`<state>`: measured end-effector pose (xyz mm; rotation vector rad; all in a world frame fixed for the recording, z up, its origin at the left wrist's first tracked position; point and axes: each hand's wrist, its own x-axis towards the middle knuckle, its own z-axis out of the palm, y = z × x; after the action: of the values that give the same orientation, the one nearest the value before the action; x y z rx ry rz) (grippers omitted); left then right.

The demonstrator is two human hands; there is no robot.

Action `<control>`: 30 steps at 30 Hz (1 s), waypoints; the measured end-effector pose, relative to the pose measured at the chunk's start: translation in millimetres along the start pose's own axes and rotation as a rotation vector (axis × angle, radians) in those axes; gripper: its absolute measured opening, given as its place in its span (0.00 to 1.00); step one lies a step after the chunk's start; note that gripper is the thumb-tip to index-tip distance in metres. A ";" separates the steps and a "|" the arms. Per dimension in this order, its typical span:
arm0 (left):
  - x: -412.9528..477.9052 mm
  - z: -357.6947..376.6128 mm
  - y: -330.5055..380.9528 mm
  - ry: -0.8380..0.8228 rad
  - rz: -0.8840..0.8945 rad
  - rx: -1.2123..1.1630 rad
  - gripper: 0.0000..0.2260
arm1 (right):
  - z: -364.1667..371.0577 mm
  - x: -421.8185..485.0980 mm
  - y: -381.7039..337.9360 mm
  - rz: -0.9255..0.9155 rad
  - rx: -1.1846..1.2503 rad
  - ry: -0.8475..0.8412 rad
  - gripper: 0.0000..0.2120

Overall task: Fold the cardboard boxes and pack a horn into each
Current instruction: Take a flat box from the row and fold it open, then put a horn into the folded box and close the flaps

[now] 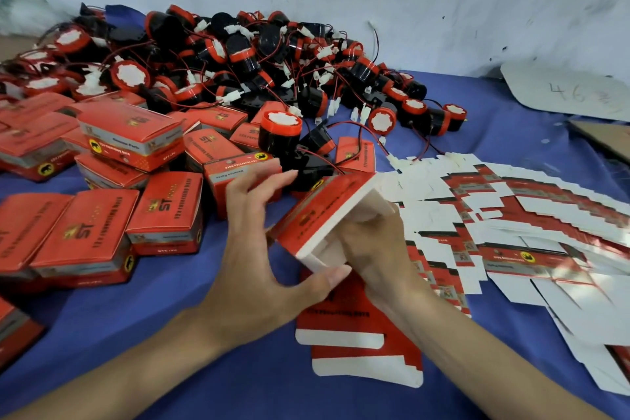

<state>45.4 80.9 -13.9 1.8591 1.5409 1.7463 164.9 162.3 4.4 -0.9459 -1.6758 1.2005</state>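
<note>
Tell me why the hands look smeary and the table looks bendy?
In the head view the left hand, the right hand and the half-folded box are smeared, likely by motion; the flat box blanks at the right are streaked too; the wide lens curves the blue cloth toward the edges; the light is soft, with faint shadows.
</note>
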 end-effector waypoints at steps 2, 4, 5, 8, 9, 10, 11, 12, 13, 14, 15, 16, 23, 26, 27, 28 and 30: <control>2.0 1.6 0.5 0.036 0.154 0.074 0.41 | 11.0 1.8 -8.6 0.083 0.089 -0.003 0.07; 6.6 -1.7 -5.5 0.095 0.198 0.157 0.40 | 16.8 10.8 -20.4 0.123 0.042 -0.210 0.06; 10.0 -6.2 -8.3 0.150 0.148 0.145 0.37 | 13.3 19.0 -29.6 0.143 0.012 -0.376 0.06; 23.6 -22.9 -14.9 0.270 -0.009 0.030 0.36 | -10.8 59.4 -54.0 0.139 -0.097 -0.608 0.14; 25.6 -25.9 -16.2 0.268 -0.018 0.007 0.38 | -15.0 76.8 -58.7 0.109 -0.092 -0.510 0.18; 24.6 -26.8 -18.5 0.233 -0.013 -0.018 0.40 | -16.0 93.5 -59.8 0.064 -0.099 -0.347 0.20; 23.0 -25.9 -17.1 0.171 -0.021 -0.054 0.41 | -11.4 109.6 -57.0 -0.018 -0.152 -0.187 0.21; 19.9 -23.9 -15.0 0.095 -0.049 -0.098 0.40 | -2.8 122.4 -52.5 -0.115 -0.316 -0.115 0.21; 16.2 -22.0 -13.8 0.025 -0.074 -0.111 0.37 | 9.3 132.1 -46.4 -0.157 -0.523 -0.160 0.21; 13.0 -21.9 -15.0 -0.026 -0.091 -0.087 0.34 | 22.5 138.7 -38.4 -0.164 -0.697 -0.257 0.21; 11.1 -22.5 -17.4 -0.052 -0.098 -0.030 0.30 | 34.6 142.9 -30.9 -0.149 -0.783 -0.309 0.22; 10.2 -23.6 -20.6 -0.062 -0.120 -0.005 0.26 | 42.1 145.4 -25.6 -0.137 -0.807 -0.314 0.25; 12.2 -21.6 -23.9 0.018 -0.274 -0.164 0.13 | 44.2 135.0 -2.1 -0.449 -0.792 -0.334 0.32; 13.0 -16.8 -27.5 0.087 -0.305 -0.015 0.12 | 39.9 127.5 -6.2 -0.527 -0.723 -0.226 0.26; 13.6 -15.8 -28.7 0.093 -0.321 0.009 0.10 | 35.0 123.9 -12.3 -0.533 -0.657 -0.150 0.25; 13.9 -15.3 -29.3 0.082 -0.340 0.014 0.10 | 27.0 120.5 -20.1 -0.539 -0.565 -0.070 0.25; 14.0 -16.0 -30.3 0.048 -0.371 -0.023 0.13 | 6.3 110.3 -37.8 -0.549 -0.341 0.000 0.25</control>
<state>12.9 97.0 -21.4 1.4145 1.7403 1.6360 115.9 251.2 62.1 -0.6105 -2.0047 0.5604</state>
